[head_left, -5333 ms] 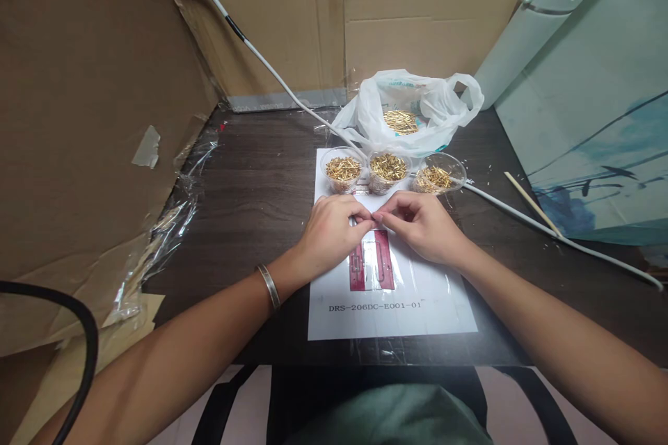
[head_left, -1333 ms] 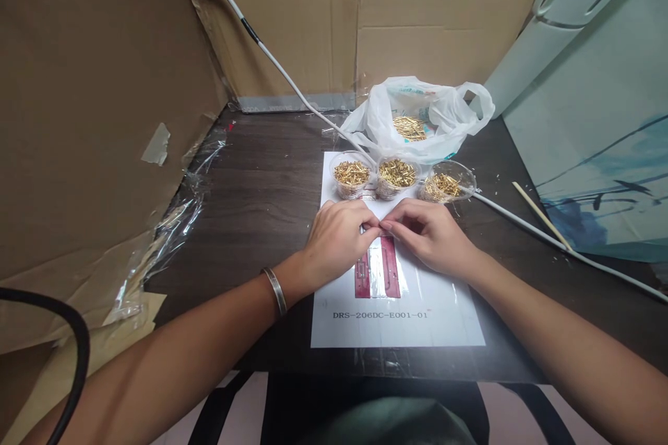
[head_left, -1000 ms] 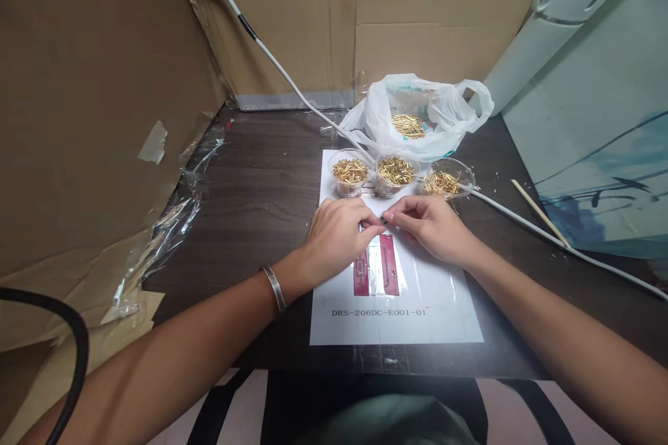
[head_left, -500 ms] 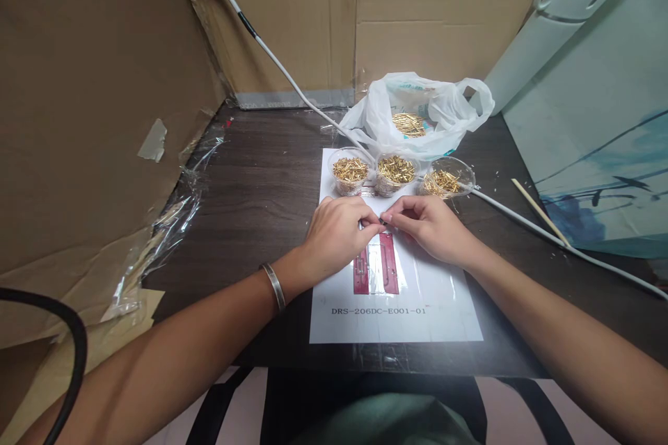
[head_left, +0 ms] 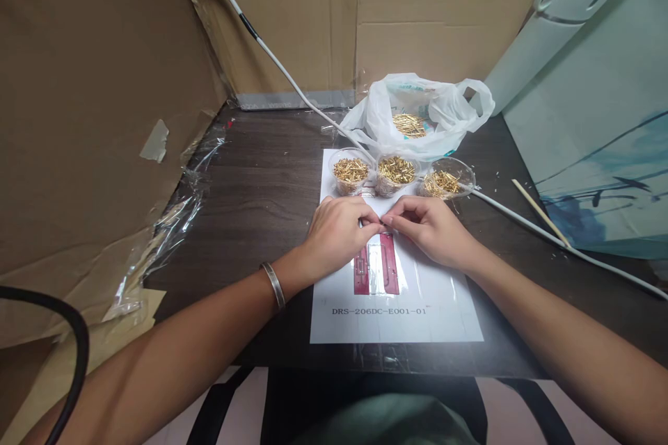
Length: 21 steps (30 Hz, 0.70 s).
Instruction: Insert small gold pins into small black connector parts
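Above the paper sheet (head_left: 396,327), my left hand (head_left: 342,229) and my right hand (head_left: 431,229) meet with their fingertips together. Both hands are closed in a pinch; the small piece between them is mostly hidden and too tiny to name. Just below the fingers, a pair of red printed strips (head_left: 390,271) lies on the sheet under clear film or tape. Beyond the hands stand the left clear cup (head_left: 351,170), the middle clear cup (head_left: 396,170) and the right clear cup (head_left: 443,181), each holding small gold-coloured metal pins.
A white plastic bag (head_left: 376,115) with more gold pins sits behind the cups. A white cable (head_left: 292,83) runs across the table behind them. At the right lies a thin wooden stick (head_left: 540,212). Cardboard walls (head_left: 292,35) enclose the back and left.
The right fingertips have closed in slightly against the left ones, and the dark piece between them shows less. Otherwise the scene is the same.
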{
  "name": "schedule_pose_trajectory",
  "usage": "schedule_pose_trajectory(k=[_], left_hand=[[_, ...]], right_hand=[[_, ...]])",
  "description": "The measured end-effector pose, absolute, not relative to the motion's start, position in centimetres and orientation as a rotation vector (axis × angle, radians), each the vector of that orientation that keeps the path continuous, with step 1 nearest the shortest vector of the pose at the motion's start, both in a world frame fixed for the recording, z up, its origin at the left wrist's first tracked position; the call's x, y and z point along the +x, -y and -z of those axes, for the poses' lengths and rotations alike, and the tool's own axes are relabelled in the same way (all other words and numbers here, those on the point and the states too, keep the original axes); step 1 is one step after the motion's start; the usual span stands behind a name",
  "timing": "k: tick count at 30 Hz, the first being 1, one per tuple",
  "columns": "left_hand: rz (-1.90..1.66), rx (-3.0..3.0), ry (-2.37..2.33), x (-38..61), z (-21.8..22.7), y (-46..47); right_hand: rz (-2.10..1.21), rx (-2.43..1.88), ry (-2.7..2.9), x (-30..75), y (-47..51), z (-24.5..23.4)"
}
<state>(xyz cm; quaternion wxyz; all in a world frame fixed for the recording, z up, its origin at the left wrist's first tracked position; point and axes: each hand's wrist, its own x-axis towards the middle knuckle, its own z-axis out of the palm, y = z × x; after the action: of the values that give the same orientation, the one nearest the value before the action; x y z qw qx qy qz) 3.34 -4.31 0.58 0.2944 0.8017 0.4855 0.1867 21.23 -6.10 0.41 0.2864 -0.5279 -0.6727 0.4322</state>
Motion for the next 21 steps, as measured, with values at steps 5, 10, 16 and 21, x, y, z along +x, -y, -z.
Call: schedule_pose_trajectory(k=[5,10,16,21], left_hand=[[-0.505,2.126,-1.288,3.32,-0.6,4.37],[-0.507,2.146,-1.285,3.3,-0.34,4.35],[-0.518,2.147,-1.287,3.3,-0.31,4.33],[-0.511,2.145,-1.296,3.31,-0.43,4.37]], right_hand=[[-1.021,-1.36,1.883,21.21,6.16,-0.3],[-0.908,-1.335,1.951,21.29,6.38,-0.24],[-0.788,-1.295,2.007,21.19,6.49,-0.25],[-0.728,-1.267,2.061,21.15,6.49,-0.18]])
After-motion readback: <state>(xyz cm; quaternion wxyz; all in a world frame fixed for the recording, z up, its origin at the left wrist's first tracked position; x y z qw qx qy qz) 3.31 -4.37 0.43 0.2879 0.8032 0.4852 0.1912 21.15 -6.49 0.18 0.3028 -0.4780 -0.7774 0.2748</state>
